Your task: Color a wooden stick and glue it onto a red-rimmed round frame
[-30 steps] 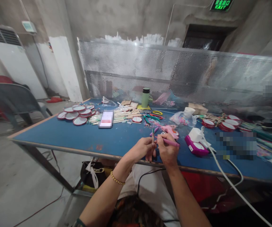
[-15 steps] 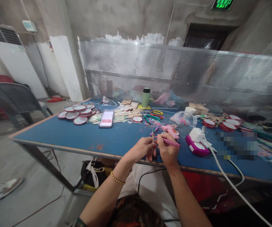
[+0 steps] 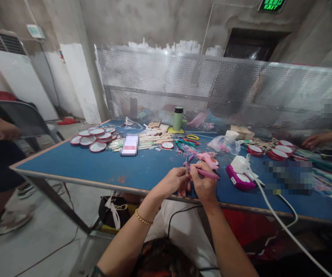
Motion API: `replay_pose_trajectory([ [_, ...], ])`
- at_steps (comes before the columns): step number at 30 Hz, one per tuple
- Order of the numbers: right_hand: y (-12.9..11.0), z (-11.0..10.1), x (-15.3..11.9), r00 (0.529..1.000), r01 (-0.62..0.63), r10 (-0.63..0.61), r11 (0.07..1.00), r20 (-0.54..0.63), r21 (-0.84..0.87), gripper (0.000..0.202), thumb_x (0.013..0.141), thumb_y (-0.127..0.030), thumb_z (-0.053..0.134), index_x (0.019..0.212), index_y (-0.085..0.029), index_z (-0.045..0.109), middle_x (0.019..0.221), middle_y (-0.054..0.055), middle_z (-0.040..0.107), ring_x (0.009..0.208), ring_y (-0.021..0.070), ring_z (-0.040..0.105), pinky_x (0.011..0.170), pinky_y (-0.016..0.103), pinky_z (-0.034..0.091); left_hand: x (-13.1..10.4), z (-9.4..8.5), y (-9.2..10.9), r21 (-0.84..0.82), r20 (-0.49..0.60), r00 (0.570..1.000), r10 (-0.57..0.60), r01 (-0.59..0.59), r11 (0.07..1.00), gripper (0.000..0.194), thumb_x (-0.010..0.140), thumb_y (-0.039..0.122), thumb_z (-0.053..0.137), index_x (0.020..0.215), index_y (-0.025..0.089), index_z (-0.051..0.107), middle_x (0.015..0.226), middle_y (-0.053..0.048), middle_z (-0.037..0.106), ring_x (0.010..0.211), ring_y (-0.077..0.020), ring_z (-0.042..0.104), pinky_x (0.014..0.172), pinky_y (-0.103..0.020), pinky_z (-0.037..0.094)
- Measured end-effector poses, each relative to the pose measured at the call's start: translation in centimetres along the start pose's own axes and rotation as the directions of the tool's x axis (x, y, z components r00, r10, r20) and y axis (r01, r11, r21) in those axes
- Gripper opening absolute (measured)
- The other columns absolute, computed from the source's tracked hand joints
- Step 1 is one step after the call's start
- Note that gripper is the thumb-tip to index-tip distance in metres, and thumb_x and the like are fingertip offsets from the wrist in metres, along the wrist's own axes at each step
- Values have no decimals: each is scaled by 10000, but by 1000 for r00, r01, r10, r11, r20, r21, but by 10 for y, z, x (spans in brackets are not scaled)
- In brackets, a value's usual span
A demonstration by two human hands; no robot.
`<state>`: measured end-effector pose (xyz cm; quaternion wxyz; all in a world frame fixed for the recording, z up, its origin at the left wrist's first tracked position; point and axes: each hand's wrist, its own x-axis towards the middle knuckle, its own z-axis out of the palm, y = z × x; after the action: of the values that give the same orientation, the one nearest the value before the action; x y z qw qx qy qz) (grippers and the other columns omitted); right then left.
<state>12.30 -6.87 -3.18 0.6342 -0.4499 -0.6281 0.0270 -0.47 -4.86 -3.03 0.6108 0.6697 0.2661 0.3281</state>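
Observation:
At the table's front edge, my left hand (image 3: 175, 181) is closed on a short thin stick (image 3: 187, 163) with a green upper part, held upright. My right hand (image 3: 204, 185) grips a pink pen-like tool (image 3: 208, 174), its tip against or very close to the stick; contact is hard to make out. Just beyond my hands lie a pink glue gun (image 3: 208, 158) and a small purple tool (image 3: 190, 158). Further back are green-handled pliers (image 3: 181, 146) and a single red-rimmed white disc (image 3: 167, 145).
Left on the blue table (image 3: 96, 169) are red-rimmed discs (image 3: 98, 147), wooden sticks (image 3: 154, 140) and a phone (image 3: 129, 145). A green bottle (image 3: 178, 120) stands behind. A purple power strip (image 3: 241, 181) with a white cable is at right. A co-worker's hand (image 3: 319, 139) reaches in there.
A walking person has come into view at the left, and a co-worker's hand has appeared at the right. My right hand and the pink tool have shifted very slightly left.

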Motion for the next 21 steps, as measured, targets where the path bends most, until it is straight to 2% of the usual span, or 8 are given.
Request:
replay_pose_trajectory([
  [14,4,0,-2,1000,-8,7,1000,-28,-9,207,869,-300,565,686,-206,595,605,-11,602,561,147,557,558,286,462,0,-1,-2,-15,2,1000,10,-10,1000,376,843,520,525,735,161,485,528,17,554,359,-85,514,338,-170,379],
  [21,4,1,-2,1000,-11,11,1000,-4,-4,204,866,-304,564,690,-206,595,609,-9,603,576,153,571,560,289,474,0,0,1,-7,-7,1000,-8,8,1000,379,844,523,537,737,162,494,508,25,550,343,-85,497,344,-179,380],
])
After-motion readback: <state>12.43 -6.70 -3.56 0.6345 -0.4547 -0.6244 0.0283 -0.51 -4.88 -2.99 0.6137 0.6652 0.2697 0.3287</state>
